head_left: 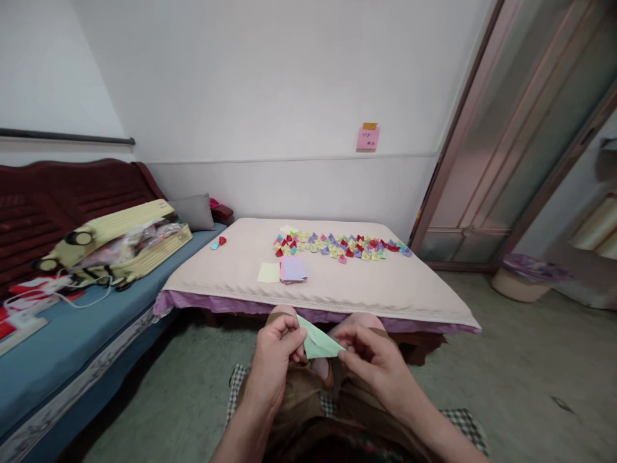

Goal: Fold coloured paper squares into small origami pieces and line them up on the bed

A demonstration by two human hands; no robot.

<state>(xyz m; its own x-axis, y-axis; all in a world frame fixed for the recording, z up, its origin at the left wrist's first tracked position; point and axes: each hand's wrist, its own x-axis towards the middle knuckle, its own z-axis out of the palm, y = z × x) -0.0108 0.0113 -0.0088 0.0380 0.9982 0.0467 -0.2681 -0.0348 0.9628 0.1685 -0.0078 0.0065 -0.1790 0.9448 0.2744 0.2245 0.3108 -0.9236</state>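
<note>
Green paper [321, 343] at six o'clock in view, left hand [274, 347] pinching its ten o'clock side, right hand [378, 361] its three o'clock corner. Folded papers [332, 246] on bed [226, 278], twelve o'clock from the hands. Pink note [367, 140] on wall [241, 96], one o'clock: two handwritten lines, too small to read.

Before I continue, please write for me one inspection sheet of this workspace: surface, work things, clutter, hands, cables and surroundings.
Surface: cream-cloth-covered table, with many small multicoloured folded papers towards its far side.
Work things: pale green paper triangle, in hand; lilac-topped paper stack and pale yellow paper sheet on the table.
Clutter: open, filled, pale yellow wheeled suitcase on blue-covered seat.
Hands: left hand and right hand both pinch the triangle.
Cables: white cable on the seat, near the suitcase.
Surroundings: white wall, pink paper note.
</note>
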